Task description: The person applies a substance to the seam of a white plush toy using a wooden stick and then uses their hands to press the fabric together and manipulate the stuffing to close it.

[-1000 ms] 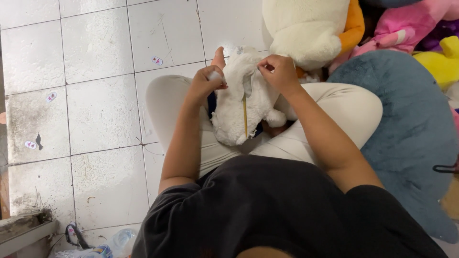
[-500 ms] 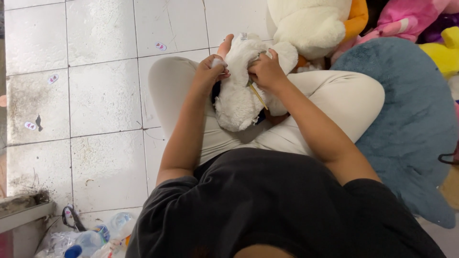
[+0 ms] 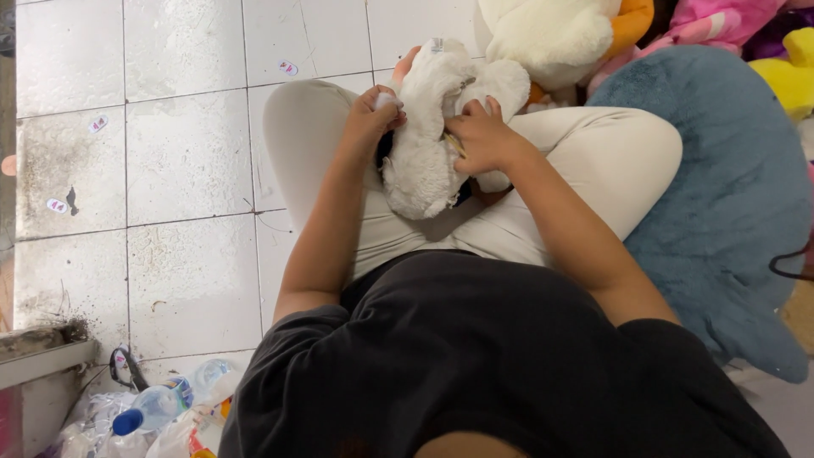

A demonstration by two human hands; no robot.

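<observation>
White plush toy (image 3: 424, 161) in both hands' grip.

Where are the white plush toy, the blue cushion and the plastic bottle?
white plush toy (image 3: 420, 170): head view, its furry body.
blue cushion (image 3: 729, 195): head view, its top face.
plastic bottle (image 3: 157, 407): head view, its clear body.

- Left hand (image 3: 373, 119): fingers curled shut in a pinch, forearm reaching straight forward from the shoulder, elbow bent slightly.
- Right hand (image 3: 483, 140): palm down, fingers spread and pressing, wrist bent inward; forearm angles in from the right.
- Both hands sit close together above the crossed legs.
</observation>
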